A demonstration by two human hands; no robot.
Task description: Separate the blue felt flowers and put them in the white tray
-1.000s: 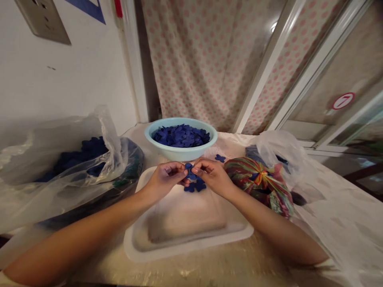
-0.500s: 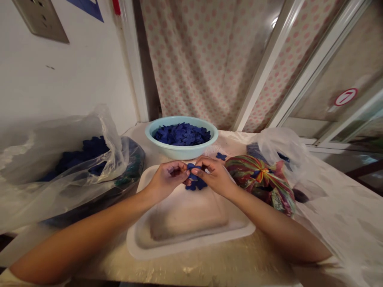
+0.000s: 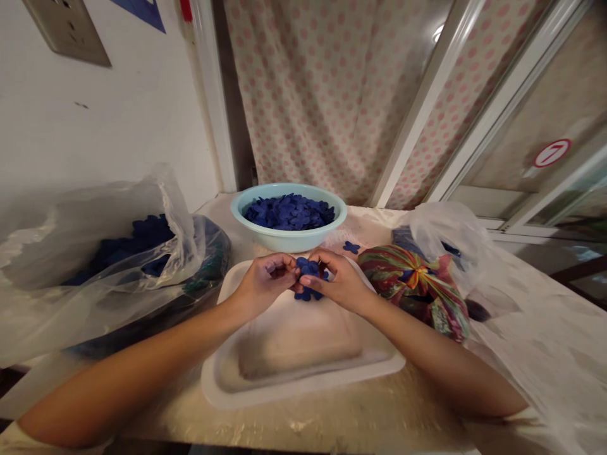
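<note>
**Pinching stage, blue cut-outs.** The left hand (image 3: 263,284) and the right hand (image 3: 340,284) each form a narrow pinch, their fingertips meeting on a small bunch of blue flower-shaped cut-outs (image 3: 309,277). The bunch sits between the hands, just above the far part of a white tray (image 3: 308,393), near the middle of the table (image 3: 332,423). The cut-outs are thin and matt with rounded petals; whether they are felt or foam cannot be told.

The tray carries a pale, soft-edged padded block (image 3: 298,341). Toward the far edge of the table, a pale blue plastic basin (image 3: 288,239) holds a heap of matching blue cut-outs (image 3: 289,212), and one loose blue cut-out (image 3: 351,247) lies just beyond the tray. Along the left side, a slack clear plastic bag (image 3: 95,272) holds more blue shapes. At the right, a knotted bag with glossy red, green and gold swirls (image 3: 415,291) lies crumpled beside the tray, with a crinkled clear bag (image 3: 441,230) behind it.
</note>
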